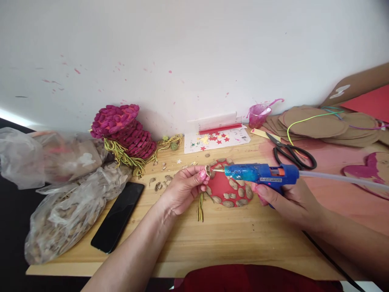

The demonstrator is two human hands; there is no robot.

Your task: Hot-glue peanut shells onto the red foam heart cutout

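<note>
Pinched between the thumb and fingers of my left hand is a small brown nut shell, its hollow side showing. My right hand is wrapped round a blue glue gun; its nozzle points left and meets or nearly meets the shell. A long glue stick sticks out of the gun's back. Beneath the gun and my left fingers lies a red disc with brown shells around its edge and some further in. A yellow-green tassel hangs off its lower left side.
Loose shells lie left of the disc. A black phone and plastic bags are at left, beside stacked magenta pieces. Behind are star cutouts on paper and a pink cup. Black scissors and cardboard discs are at right.
</note>
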